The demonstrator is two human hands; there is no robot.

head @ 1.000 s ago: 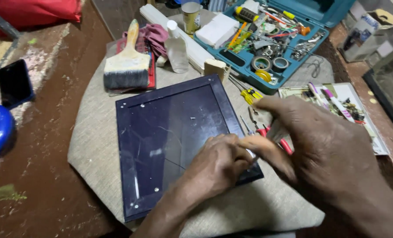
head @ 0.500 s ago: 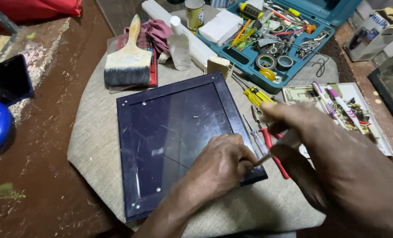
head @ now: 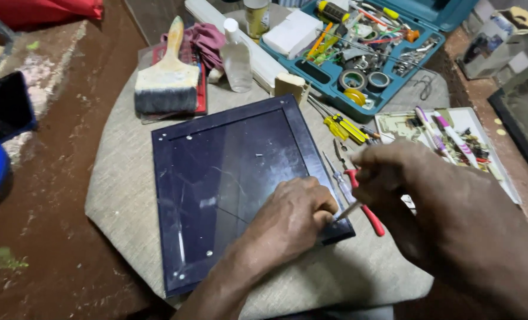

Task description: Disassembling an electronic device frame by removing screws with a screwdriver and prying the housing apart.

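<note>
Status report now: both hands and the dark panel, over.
Left hand pressing dark panel corner. Right hand holds thin tool there. Red-handled pliers lie beside.

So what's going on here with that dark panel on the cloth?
A person is bent over a flat, dark blue rectangular panel lying on a grey cloth. The left hand presses down near the panel's lower right corner, while the right hand holds a thin metal tool with its tip at that corner. Red-handled pliers lie just beside it. A wide paintbrush and an open teal toolbox sit further back.
</note>
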